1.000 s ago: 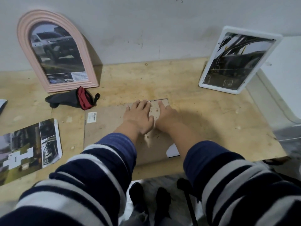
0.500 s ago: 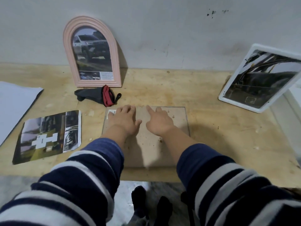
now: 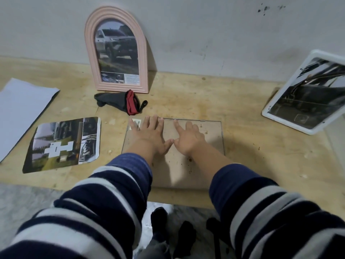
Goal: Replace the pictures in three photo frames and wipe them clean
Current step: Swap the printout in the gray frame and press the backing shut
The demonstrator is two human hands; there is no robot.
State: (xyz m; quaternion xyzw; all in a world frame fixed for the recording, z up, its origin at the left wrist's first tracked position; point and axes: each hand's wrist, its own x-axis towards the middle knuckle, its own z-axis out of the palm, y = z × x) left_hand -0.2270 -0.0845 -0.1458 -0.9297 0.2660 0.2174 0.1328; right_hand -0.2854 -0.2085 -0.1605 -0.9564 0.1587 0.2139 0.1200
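A photo frame lies face down in front of me, its brown backing board [image 3: 209,139] up, a barcode sticker at its far left corner. My left hand [image 3: 149,133] lies flat on the board with straight fingers reaching the far edge. My right hand [image 3: 188,137] rests beside it, index finger stretched to a small tab on the far edge, the other fingers curled. A pink arched frame [image 3: 115,51] with a car picture leans on the wall. At the right leans a white rectangular frame [image 3: 306,94] holding a dark picture. A loose printed picture [image 3: 63,144] lies at the left.
A black and red cloth [image 3: 121,102] lies between the arched frame and the board. A white sheet of paper [image 3: 20,111] sits at the far left. The wooden table's [image 3: 261,165] front edge runs just under my forearms; feet and floor show below it.
The view has swung left. My hands slid from the board's right part to its far edge, left fingers spreading flat and right index finger reaching a tab.
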